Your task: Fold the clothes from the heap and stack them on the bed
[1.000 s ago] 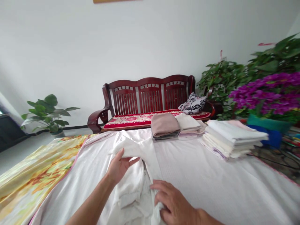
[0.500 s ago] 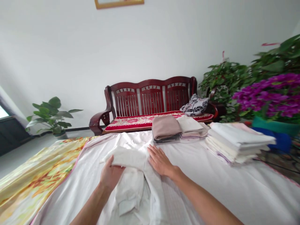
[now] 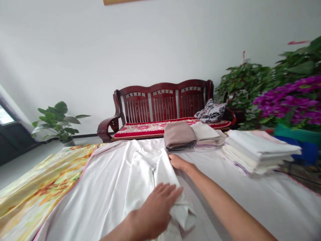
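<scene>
A white long-sleeved shirt (image 3: 140, 177) lies on a white sheet in front of me, its neckline toward the sofa. One sleeve is folded down along its right side, with the cuff sticking out at lower right. My left hand (image 3: 156, 207) is over the lower part of the shirt, fingers stretched out and a little blurred, palm down above the sleeve. At the right shoulder edge, my right hand (image 3: 177, 162) has its fingers curled in against the fabric, gripping it; the fingertips are partly hidden.
Beyond the shirt are a brown folded stack (image 3: 179, 134), a pale folded stack (image 3: 205, 135) and a larger white stack (image 3: 258, 150) at right. A yellow patterned cloth (image 3: 55, 177) lies left. Behind stands a wooden sofa (image 3: 163, 103); purple flowers (image 3: 293, 100) are at far right.
The sleeve my left hand held across the shirt now lies down its right side. My left hand has moved right and nearer me, letting go. My right hand's fingers have curled at the shoulder edge.
</scene>
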Action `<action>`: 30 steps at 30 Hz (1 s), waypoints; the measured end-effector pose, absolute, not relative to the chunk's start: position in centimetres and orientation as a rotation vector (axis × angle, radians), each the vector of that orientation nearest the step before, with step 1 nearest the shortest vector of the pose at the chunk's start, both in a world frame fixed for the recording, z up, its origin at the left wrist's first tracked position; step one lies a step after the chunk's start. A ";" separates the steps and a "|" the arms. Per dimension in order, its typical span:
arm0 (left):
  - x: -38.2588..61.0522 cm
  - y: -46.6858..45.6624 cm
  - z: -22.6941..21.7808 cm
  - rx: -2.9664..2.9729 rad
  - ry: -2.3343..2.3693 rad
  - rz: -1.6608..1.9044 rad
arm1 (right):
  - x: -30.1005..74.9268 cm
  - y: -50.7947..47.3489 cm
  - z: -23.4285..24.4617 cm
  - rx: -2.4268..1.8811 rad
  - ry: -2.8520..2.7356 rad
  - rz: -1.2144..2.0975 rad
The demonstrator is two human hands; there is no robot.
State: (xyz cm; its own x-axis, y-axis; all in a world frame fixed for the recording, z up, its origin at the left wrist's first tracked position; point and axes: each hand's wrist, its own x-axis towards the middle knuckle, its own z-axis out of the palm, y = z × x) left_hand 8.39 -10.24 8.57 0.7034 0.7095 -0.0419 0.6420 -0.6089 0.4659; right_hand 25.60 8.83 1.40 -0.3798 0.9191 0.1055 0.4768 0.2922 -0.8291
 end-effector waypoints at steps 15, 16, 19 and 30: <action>4.8 -11.8 5.7 2.470 1.191 0.016 | 25.0 8.1 5.5 -1.214 -2.476 0.378; 4.9 -11.7 5.8 2.473 1.197 0.033 | 24.8 8.2 5.7 -1.272 -2.509 0.314; 5.4 -11.3 6.4 2.514 1.186 0.089 | 23.9 9.1 6.0 -1.427 -2.470 0.210; 3.3 -9.6 3.9 2.195 1.269 0.608 | 23.0 7.2 3.4 -1.587 -2.255 0.066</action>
